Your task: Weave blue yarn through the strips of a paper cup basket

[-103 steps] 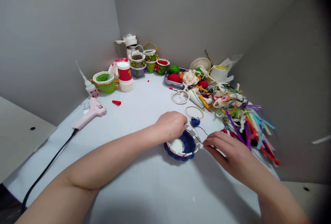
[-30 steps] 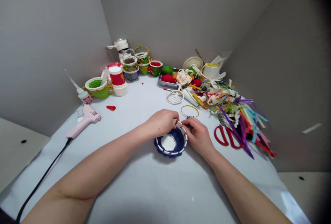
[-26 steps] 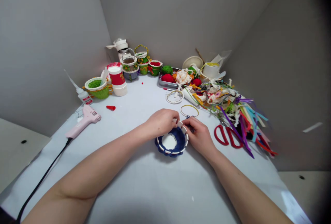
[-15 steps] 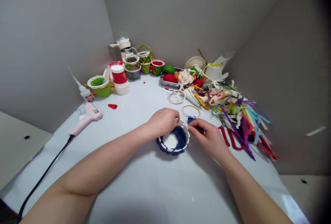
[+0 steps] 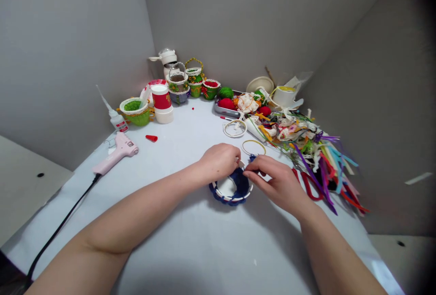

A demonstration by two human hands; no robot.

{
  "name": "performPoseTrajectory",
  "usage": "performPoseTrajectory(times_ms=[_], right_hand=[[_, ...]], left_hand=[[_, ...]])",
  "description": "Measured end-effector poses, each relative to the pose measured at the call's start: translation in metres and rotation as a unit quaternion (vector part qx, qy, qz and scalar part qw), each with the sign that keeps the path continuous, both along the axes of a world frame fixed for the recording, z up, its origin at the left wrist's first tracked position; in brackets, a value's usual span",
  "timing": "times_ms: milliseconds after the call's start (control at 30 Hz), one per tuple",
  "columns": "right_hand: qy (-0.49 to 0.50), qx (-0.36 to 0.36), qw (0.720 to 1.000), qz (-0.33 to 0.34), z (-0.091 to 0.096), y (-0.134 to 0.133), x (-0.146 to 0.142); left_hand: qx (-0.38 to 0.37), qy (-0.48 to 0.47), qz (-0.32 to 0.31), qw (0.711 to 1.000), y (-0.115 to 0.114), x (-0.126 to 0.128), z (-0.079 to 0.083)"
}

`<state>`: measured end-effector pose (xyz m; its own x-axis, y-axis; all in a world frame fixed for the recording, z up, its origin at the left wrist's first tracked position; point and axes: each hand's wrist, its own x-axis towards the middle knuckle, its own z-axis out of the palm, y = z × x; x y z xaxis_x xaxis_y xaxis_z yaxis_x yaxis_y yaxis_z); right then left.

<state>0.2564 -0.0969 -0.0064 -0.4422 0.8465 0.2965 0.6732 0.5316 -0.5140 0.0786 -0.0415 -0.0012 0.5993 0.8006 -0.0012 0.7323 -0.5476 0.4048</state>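
A small round basket with dark blue yarn woven around white strips stands on the white table cover, its white base visible inside. My left hand is closed on the basket's far rim, the fingertips partly hidden behind the knuckles. At the right of the rim, my right hand pinches the blue yarn, thumb and index finger together over the basket's edge. A little yarn bunches beyond those fingers. Just past the hands lies a thin gold ring.
Red-handled scissors lie right, beside a heap of colourful ribbons. A metal tray holds yarn balls. At left are a pink glue gun, a glue bottle, a red cap and a green basket. More small baskets stand behind.
My right hand has shifted left, its fingertips now over the basket's rim. The left hand keeps its hold. The whole view has shifted slightly.
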Motion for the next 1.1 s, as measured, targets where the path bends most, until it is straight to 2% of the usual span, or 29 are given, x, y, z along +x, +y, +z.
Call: performPoseTrajectory(times_ms=[267, 467, 600, 700, 867, 1100], right_hand=[[0.029, -0.02, 0.999, 0.011, -0.008, -0.004, 0.022], [0.055, -0.078, 0.995, -0.026, -0.016, 0.001, 0.031], [0.014, -0.135, 0.99, -0.044, -0.024, 0.002, 0.029], [0.0, -0.151, 0.987, -0.062, -0.028, 0.001, 0.026], [0.05, -0.138, 0.986, -0.081, -0.03, 0.001, 0.022], [0.103, -0.159, 0.977, -0.1, -0.034, -0.001, 0.013]], left_hand=[[-0.003, -0.004, 0.0, 1.0, 0.0, -0.001, 0.001], [-0.002, -0.001, -0.001, 1.0, 0.002, -0.001, -0.001], [-0.019, 0.0, -0.026, 0.999, 0.003, -0.003, 0.0], [-0.02, 0.004, -0.042, 0.999, 0.002, -0.003, 0.002], [-0.003, 0.007, -0.049, 0.999, 0.002, -0.005, 0.0], [-0.009, 0.021, -0.075, 0.997, -0.003, -0.01, 0.005]])
